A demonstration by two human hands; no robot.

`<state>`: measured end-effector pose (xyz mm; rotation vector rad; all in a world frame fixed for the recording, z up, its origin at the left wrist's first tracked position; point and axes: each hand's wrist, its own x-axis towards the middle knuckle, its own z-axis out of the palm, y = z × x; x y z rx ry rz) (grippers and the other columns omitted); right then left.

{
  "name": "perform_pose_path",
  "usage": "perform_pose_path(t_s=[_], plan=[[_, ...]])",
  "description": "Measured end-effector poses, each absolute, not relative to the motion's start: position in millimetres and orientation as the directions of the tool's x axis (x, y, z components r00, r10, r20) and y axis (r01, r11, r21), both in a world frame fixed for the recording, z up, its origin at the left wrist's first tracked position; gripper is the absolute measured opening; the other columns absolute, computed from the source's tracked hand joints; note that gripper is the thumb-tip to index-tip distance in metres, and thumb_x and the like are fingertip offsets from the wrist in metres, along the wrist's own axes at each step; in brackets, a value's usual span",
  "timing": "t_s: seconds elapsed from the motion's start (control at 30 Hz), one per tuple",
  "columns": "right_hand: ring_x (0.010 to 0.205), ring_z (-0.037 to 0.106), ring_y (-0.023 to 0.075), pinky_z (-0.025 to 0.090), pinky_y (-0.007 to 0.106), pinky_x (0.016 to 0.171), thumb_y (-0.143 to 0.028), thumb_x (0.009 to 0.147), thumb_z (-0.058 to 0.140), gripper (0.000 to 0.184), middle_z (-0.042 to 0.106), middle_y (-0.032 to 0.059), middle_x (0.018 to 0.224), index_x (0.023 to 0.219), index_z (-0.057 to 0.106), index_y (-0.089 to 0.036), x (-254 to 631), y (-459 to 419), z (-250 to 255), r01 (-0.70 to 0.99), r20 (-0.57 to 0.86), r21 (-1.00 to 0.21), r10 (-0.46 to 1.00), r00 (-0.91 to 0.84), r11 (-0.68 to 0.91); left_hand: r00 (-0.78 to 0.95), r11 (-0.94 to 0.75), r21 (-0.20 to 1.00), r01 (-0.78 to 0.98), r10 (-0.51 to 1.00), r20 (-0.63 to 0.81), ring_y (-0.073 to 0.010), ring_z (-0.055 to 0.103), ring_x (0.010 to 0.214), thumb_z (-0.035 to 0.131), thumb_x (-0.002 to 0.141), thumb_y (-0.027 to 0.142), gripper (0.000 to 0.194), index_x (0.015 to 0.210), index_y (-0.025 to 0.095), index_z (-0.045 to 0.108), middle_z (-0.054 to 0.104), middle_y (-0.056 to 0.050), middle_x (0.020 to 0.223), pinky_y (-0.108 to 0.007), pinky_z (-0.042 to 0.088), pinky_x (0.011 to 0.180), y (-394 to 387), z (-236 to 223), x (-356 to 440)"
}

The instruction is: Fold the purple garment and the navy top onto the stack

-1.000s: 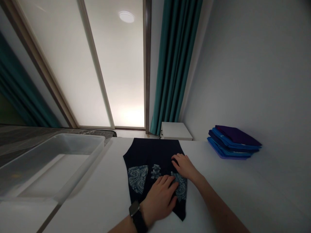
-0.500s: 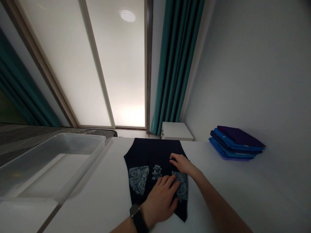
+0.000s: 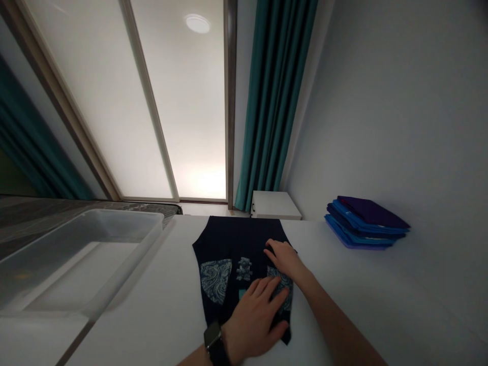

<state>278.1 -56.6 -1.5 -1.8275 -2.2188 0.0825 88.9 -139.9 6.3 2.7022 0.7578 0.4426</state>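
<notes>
- Grip: both hands open, nothing pinched. Left hand (image 3: 253,323) pressed flat, fingers spread; right hand (image 3: 285,259) flat, fingers loosely together, both bearing down on the cloth.
- Table (image 3: 152,284): white, carries everything below.
- Clear plastic bin (image 3: 122,212): at the table's left side, well apart from the cloth.
- Stack of folded blue and purple cloth (image 3: 366,226): far right, against the wall.
- White cabinet (image 3: 275,205): beyond the table's far edge.
- Navy printed cloth (image 3: 236,239): flat mid-table, between bin and stack, under both my hands.
- Swirl print (image 3: 215,280): left one uncovered, right one partly under my left fingers.
- Teal patch (image 3: 242,294): left hand has shifted down and off it, so it's showing just beside my fingers.
</notes>
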Motion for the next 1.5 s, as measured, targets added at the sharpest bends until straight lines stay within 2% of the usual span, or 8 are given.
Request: perform_pose_path(t_s=[0.27,0.43,0.77,1.07,1.17,1.3,1.37,1.5], plan=[[0.087,0.063,0.0214,0.037,0.029,0.076,-0.032,0.097,0.047,0.017,0.068,0.0058,0.088,0.089,0.057,-0.020,280.8,-61.5,-1.7,0.971,0.160,-0.176,0.978,-0.133,0.161,0.814,-0.806,0.360,0.470,0.553,0.175,-0.0325,0.027,0.140,0.050,0.092,0.049,0.059,0.145,0.028,0.036,0.033,-0.010,0.153,-0.050,0.030,0.112,-141.1,-7.5,89.8],[0.083,0.063,0.0176,0.036,0.026,0.070,-0.025,0.099,0.043,0.015,0.068,0.0033,0.089,0.090,0.054,-0.021,283.2,-62.9,1.2,0.968,0.156,-0.183,0.978,-0.142,0.170,0.809,-0.800,0.360,0.480,0.562,0.170,-0.0352,0.019,0.144,0.048,0.093,0.050,0.060,0.147,0.030,0.032,0.028,-0.009,0.156,-0.056,0.024,0.115,-141.5,-8.9,89.6],[0.080,0.065,0.0197,0.035,0.027,0.066,-0.029,0.100,0.042,0.015,0.069,0.0052,0.087,0.094,0.053,-0.021,277.8,-52.0,-7.0,0.978,0.134,-0.109,0.978,-0.161,0.176,0.794,-0.802,0.346,0.488,0.572,0.205,-0.0298,0.026,0.143,0.046,0.096,0.040,0.057,0.149,0.027,0.030,0.028,-0.009,0.157,-0.050,0.029,0.115,-145.3,-4.4,91.2],[0.086,0.065,0.0192,0.036,0.027,0.071,-0.028,0.100,0.044,0.015,0.069,0.0038,0.089,0.093,0.056,-0.021,277.1,-52.6,-9.7,0.977,0.156,-0.096,0.972,-0.176,0.193,0.609,-0.709,0.315,0.631,0.704,0.365,-0.0250,0.047,0.128,0.048,0.091,0.019,0.042,0.133,0.019,0.050,0.056,-0.010,0.134,-0.049,0.034,0.112,-113.5,15.6,77.5],[0.085,0.065,0.0188,0.036,0.027,0.070,-0.027,0.099,0.045,0.014,0.069,0.0036,0.088,0.092,0.056,-0.021,277.0,-52.2,-10.6,0.976,0.163,-0.103,0.972,-0.172,0.190,0.663,-0.741,0.326,0.587,0.671,0.333,-0.0260,0.045,0.130,0.051,0.091,0.023,0.045,0.136,0.019,0.047,0.052,-0.009,0.139,-0.048,0.036,0.111,-116.1,14.7,77.3],[0.084,0.065,0.0183,0.036,0.027,0.070,-0.026,0.099,0.047,0.014,0.069,0.0031,0.088,0.091,0.057,-0.021,276.7,-52.3,-11.2,0.977,0.170,-0.109,0.972,-0.162,0.182,0.758,-0.803,0.355,0.479,0.582,0.294,-0.0274,0.038,0.134,0.055,0.091,0.035,0.060,0.145,0.022,0.034,0.041,-0.009,0.149,-0.046,0.032,0.113,-138.0,9.6,89.0],[0.084,0.064,0.0183,0.036,0.027,0.070,-0.026,0.099,0.047,0.014,0.069,0.0029,0.088,0.090,0.057,-0.021,276.6,-53.0,-11.1,0.978,0.175,-0.111,0.972,-0.158,0.179,0.757,-0.791,0.385,0.475,0.590,0.281,-0.0285,0.041,0.128,0.058,0.089,0.036,0.059,0.142,0.023,0.037,0.044,-0.009,0.144,-0.046,0.036,0.108,-147.1,9.5,94.4],[0.085,0.064,0.0177,0.035,0.027,0.070,-0.026,0.099,0.046,0.014,0.069,0.0027,0.088,0.091,0.056,-0.021,276.6,-54.2,-10.6,0.977,0.181,-0.121,0.971,-0.153,0.176,0.760,-0.774,0.418,0.476,0.601,0.247,-0.0219,0.051,0.101,0.052,0.090,0.017,0.029,0.117,0.027,0.056,0.058,-0.004,0.108,-0.038,0.042,0.092,-148.5,16.7,93.9]])
